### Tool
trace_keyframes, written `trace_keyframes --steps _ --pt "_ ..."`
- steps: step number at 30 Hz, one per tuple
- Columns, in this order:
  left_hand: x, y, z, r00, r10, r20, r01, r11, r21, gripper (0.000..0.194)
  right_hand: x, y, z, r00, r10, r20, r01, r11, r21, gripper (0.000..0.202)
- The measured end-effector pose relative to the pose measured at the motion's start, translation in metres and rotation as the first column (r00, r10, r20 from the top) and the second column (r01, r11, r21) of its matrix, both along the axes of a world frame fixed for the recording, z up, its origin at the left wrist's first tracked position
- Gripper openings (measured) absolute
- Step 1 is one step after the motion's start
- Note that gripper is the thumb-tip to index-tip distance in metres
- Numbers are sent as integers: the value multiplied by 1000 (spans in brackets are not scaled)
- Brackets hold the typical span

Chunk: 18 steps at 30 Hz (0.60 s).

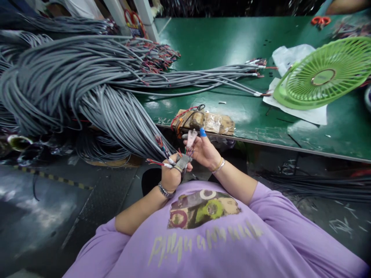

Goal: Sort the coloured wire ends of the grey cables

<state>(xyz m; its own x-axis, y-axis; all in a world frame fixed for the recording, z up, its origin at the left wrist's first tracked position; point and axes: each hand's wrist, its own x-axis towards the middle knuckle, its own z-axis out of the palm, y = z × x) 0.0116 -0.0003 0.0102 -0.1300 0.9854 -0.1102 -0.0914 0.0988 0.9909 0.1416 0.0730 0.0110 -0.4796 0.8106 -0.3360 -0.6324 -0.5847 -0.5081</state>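
My left hand (171, 177) is closed around the ends of several grey cables, with thin coloured wires (159, 143) fanning out of white-tipped sheaths beside it. A grey wrapped piece (182, 162) sits at its thumb; whether it covers the thumb or is held, I cannot tell. Just to the right, my right hand (205, 152) curls its fingers at thin coloured wires (189, 151) that rise from the left hand. Blue covers its thumb tip, and a pale wrapping (191, 138) shows at a finger. The large grey cable bundle (121, 119) runs from the left hand up over the table.
A taped wooden block (214, 122) with red and black leads lies on the edge of the green table (220, 38). To the right stands a green fan (324, 75) on white paper (313, 114). Red-handled scissors (320, 21) lie near another person's arm (348, 5).
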Motion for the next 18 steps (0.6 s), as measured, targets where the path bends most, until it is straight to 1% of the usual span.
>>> trace_keyframes --steps 3,5,7,12,15,18 --pt "-2 -3 1 999 32 -30 -31 999 28 29 1 0 0 1000 -3 23 2 1000 14 40" --pt "-2 -3 2 999 39 -36 -38 999 37 29 0 -1 -1 997 -49 52 46 997 54 30" --pt "-1 -2 3 999 38 -35 -36 999 39 29 -1 -2 -2 993 -96 74 89 992 95 27" --pt "2 2 2 1000 21 -13 -21 999 28 30 -4 -1 -9 991 -110 72 101 988 115 41" --pt "4 4 1 1000 2 -1 -2 1000 25 28 -7 2 -13 993 -100 68 92 990 108 45" --pt "5 5 0 1000 6 0 -6 1000 21 28 -9 5 -12 997 -69 47 65 995 79 47"
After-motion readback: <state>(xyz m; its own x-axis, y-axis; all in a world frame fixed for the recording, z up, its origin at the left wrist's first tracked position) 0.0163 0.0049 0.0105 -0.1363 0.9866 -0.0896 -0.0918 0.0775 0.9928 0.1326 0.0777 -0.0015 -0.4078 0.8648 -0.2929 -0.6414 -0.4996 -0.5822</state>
